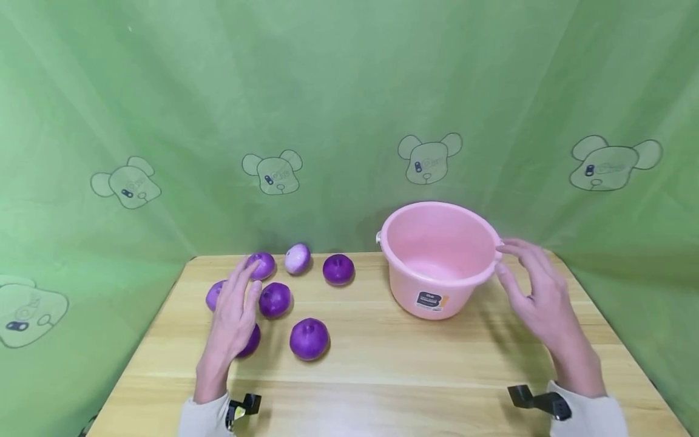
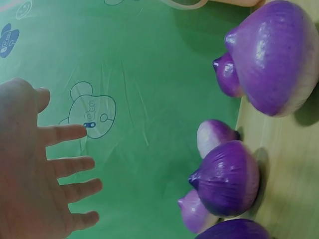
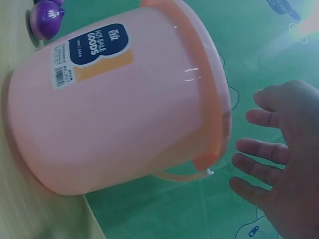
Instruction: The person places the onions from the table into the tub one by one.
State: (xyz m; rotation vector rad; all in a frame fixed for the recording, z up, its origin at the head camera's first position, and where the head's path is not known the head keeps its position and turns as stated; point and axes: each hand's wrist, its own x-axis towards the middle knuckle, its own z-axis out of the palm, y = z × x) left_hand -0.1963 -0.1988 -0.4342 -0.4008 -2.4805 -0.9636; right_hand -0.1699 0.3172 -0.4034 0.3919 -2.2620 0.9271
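Observation:
Several purple onions lie on the left part of the table, among them a dark front onion point(image 1: 309, 340), a pale onion point(image 1: 297, 259) at the back and a large onion point(image 2: 279, 57) in the left wrist view. Above the left cluster hovers my left hand point(image 1: 232, 315), fingers extended, holding nothing; it partly hides two onions. A pink bucket point(image 1: 428, 291) stands upright, with bare inner walls and a label on its front. My right hand point(image 1: 537, 297) is beside the bucket's right rim, fingers spread and slightly bent. In the right wrist view, a gap separates those fingers from the rim.
The wooden table point(image 1: 382, 388) ends at a green curtain point(image 1: 349, 121) with bear-head drawings, which hangs behind and at both sides. A thin bucket handle point(image 3: 184, 176) hangs at the bucket's side. Both wrists wear black camera mounts.

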